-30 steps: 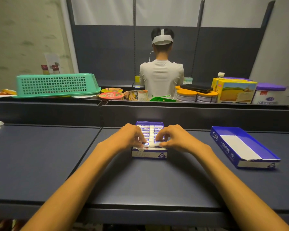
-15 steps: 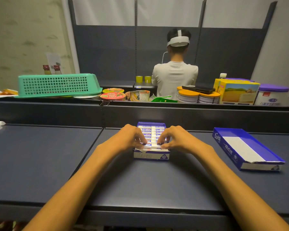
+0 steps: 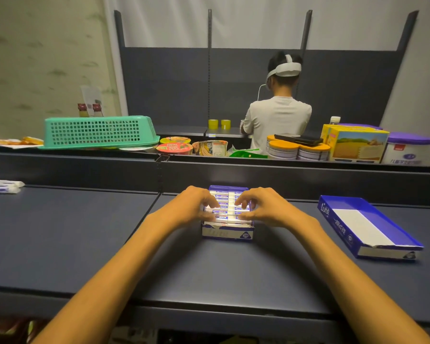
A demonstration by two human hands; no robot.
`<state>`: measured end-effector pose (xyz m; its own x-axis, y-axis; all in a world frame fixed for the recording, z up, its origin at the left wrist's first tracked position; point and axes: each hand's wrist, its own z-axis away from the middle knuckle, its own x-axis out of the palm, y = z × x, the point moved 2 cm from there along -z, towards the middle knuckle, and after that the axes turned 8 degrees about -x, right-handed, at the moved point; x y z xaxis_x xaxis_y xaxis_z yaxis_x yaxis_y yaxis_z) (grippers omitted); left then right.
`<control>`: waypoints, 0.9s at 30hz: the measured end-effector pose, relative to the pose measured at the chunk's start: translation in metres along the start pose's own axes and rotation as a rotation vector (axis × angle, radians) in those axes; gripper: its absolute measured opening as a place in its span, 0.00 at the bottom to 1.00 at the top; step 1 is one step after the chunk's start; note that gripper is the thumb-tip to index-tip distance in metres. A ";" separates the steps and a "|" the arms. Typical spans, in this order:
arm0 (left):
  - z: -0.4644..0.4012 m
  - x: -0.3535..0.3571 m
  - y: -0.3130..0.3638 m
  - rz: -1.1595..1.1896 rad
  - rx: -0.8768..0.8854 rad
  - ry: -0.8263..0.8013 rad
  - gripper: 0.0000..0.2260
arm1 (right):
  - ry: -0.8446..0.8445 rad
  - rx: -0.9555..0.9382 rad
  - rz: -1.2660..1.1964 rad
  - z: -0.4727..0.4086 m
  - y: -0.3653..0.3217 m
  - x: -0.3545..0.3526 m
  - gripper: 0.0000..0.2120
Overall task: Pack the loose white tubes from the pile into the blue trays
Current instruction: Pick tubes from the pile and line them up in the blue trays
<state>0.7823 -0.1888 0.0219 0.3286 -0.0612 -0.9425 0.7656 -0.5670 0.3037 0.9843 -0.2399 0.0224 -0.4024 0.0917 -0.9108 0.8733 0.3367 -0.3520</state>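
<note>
Broadly, a dark shelf (image 3: 85,232) spans the view. Right of the full tray (image 3: 227,233) lies an empty tray (image 3: 369,228); far left, loose tubes (image 3: 3,186). Both hands (image 3: 194,207) (image 3: 265,207) press curled fingertips onto its packed tubes (image 3: 227,207).

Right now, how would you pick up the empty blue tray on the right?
Probably by its two long walls, coming down from above with one hand. The empty tray lies flat and open-topped on the shelf, angled, with bare space round it. Its walls are low and thin, so pinch across the narrow width near the middle to keep it level.
</note>
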 end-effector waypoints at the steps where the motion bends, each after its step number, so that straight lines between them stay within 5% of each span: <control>1: 0.003 -0.003 -0.001 0.007 -0.011 0.036 0.19 | 0.043 -0.006 -0.009 0.002 -0.001 -0.004 0.15; 5: 0.021 -0.014 -0.011 -0.041 -0.073 0.162 0.21 | 0.150 -0.037 0.034 0.007 -0.013 -0.009 0.16; 16: 0.114 -0.038 -0.073 -0.260 -0.291 0.283 0.27 | 0.105 -0.267 0.147 -0.015 -0.100 0.037 0.24; 27: 0.268 -0.097 -0.205 -0.386 -0.459 0.273 0.26 | 0.026 -0.431 0.198 -0.070 -0.278 0.135 0.26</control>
<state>0.4455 -0.2871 0.0137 0.0653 0.3217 -0.9446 0.9949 -0.0945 0.0365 0.6682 -0.2553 0.0118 -0.2513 0.2149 -0.9437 0.7425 0.6683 -0.0455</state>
